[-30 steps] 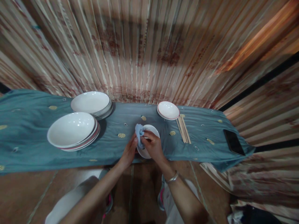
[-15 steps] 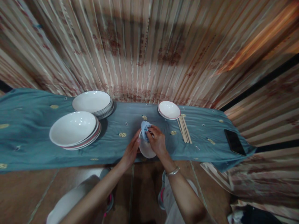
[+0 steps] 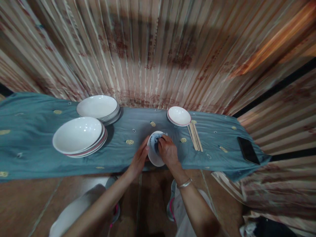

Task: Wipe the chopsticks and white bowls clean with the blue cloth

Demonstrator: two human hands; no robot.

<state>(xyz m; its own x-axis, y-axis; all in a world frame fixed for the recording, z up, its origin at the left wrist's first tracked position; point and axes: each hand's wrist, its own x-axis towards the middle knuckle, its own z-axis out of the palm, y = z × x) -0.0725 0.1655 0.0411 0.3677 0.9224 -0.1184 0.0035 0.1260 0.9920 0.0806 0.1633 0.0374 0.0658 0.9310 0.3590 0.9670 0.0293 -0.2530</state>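
A small white bowl (image 3: 156,160) is tilted between my hands near the table's front edge. My left hand (image 3: 140,155) grips the bowl by its left side, the thumb near the rim. Bunched in the fingers of my right hand (image 3: 169,151) is a light blue cloth (image 3: 154,138), pressed against the inside of the bowl. The right fingers partly hide the cloth and the bowl's right side.
Two stacks of white dishes, a rear stack (image 3: 97,106) and a front stack (image 3: 77,135), stand at left. Beyond my right hand are small bowls (image 3: 179,115), wooden chopsticks (image 3: 195,136) and a black phone (image 3: 248,150). A blue-green tablecloth (image 3: 118,158) covers the table; a curtain (image 3: 138,49) hangs behind.
My right hand has shifted slightly right with the cloth, which now lies lower within the bowl instead of bunched over its far rim. The left hand stays on the bowl.
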